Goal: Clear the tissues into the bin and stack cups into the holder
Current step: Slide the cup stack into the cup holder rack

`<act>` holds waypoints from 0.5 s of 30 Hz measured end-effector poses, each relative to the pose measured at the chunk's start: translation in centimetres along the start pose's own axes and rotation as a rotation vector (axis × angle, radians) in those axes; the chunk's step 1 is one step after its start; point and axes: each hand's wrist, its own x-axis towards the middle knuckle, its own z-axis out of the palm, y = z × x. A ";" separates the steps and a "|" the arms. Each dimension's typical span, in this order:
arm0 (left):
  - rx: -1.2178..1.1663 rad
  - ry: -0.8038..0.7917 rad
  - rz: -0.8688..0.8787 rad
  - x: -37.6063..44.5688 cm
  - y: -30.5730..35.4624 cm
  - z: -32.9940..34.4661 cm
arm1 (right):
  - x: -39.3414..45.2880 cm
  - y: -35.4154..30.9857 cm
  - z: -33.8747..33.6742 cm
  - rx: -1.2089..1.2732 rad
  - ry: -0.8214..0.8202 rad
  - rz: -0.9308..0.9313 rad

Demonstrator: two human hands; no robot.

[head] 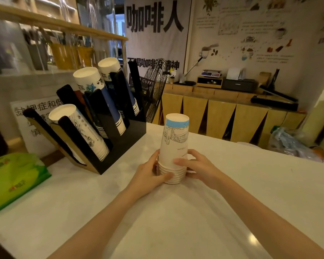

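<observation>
A stack of several white paper cups (175, 143) stands upside down on the white counter (176, 221), with a blue band and a line drawing on the top cup. My left hand (150, 174) grips the stacked rims from the left. My right hand (196, 166) holds the same stack from the right. To the left stands the black slanted cup holder (120, 146); three of its slots hold tilted cup stacks, one white (79, 128) and two blue and white (97, 92). No loose tissues or bin are in view.
A green tissue pack (13, 180) lies at the counter's left edge. A black wire fan (155, 90) stands behind the holder. Beyond the counter runs a wooden cabinet (223, 116) with a scale and printer, and a plastic bag (288, 143) sits at the far right.
</observation>
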 end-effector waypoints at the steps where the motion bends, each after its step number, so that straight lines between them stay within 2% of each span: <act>1: -0.027 0.029 0.005 -0.1 0.1 -0.1 | -0.2 0.0 0.2 0.018 0.007 0.001; 6: -0.109 0.152 0.072 -0.7 1.4 -1.7 | -1.4 -1.4 2.1 0.149 0.024 -0.027; 15: 0.127 0.366 0.296 -3.7 4.3 -13.3 | -4.8 -10.1 10.5 0.183 -0.028 -0.305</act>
